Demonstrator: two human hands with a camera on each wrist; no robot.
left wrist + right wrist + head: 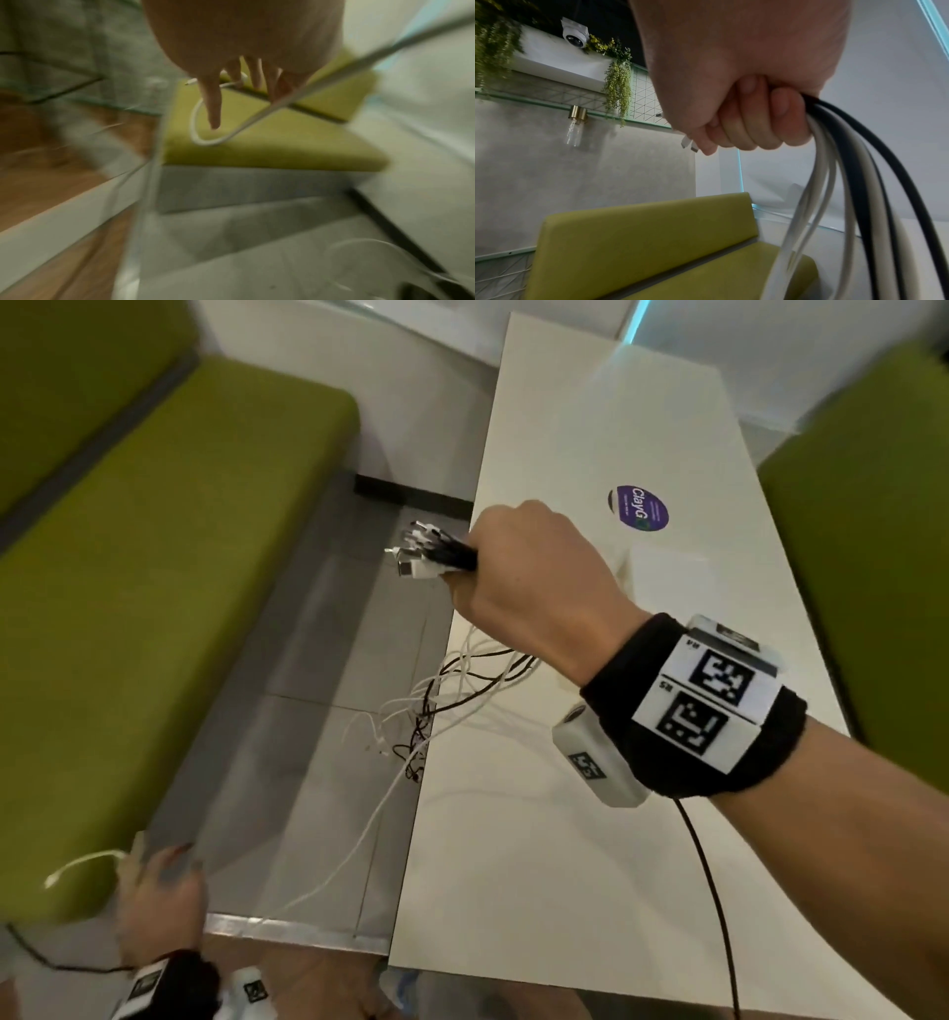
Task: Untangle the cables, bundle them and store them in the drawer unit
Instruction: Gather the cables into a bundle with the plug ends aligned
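Note:
My right hand (513, 572) is raised over the white table's left edge and grips a bundle of black and white cables (839, 182) in a fist. Their connector ends (423, 549) stick out to the left of the fist. The loose lengths (462, 690) hang down tangled across the table edge. One white cable (359, 834) runs taut down to my left hand (159, 906) at the lower left, over the green bench. In the blurred left wrist view that hand pinches this white cable, whose end loops (203, 140) under the fingers (213, 107).
The long white table (565, 891) carries a purple sticker (639, 507) and a pale boxy shape (667, 577) behind my right hand. Green benches stand left (154, 608) and right (873, 505). Grey floor tiles (318, 737) show in the gap between bench and table.

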